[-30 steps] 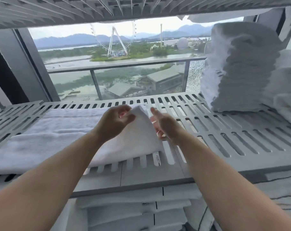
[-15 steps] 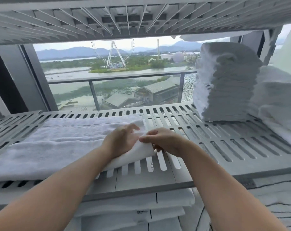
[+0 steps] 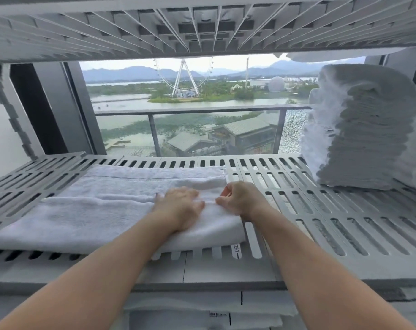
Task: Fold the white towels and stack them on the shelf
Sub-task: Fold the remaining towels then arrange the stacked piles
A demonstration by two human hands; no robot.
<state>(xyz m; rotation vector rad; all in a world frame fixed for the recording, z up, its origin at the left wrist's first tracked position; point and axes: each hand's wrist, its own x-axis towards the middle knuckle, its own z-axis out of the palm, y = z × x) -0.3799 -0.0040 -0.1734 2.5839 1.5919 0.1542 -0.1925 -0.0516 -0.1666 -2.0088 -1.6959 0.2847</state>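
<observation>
One white towel (image 3: 102,210) lies folded lengthwise on the slatted grey shelf (image 3: 321,222), taking up the shelf's left half with its right end near the middle. Two bare hands work at that right end. The left hand (image 3: 180,206) lies flat and open, palm down, pressing on the towel's top layer. The right hand (image 3: 240,198) sits just right of it, fingers curled in, pinching the towel's end edge between thumb and fingertips. The two hands are close but not touching.

To the right of the towel, well apart from it, one tall stack of folded white towels (image 3: 368,129) stands at the shelf's back right corner; its layers are too many and too blurred to count. A second shelf (image 3: 202,27) of the same ribbed make runs overhead. Below the towel's shelf, more folded white towels (image 3: 202,315) show, their number unclear. Behind the towel, a window looks out on one Ferris wheel (image 3: 183,77) across water.
</observation>
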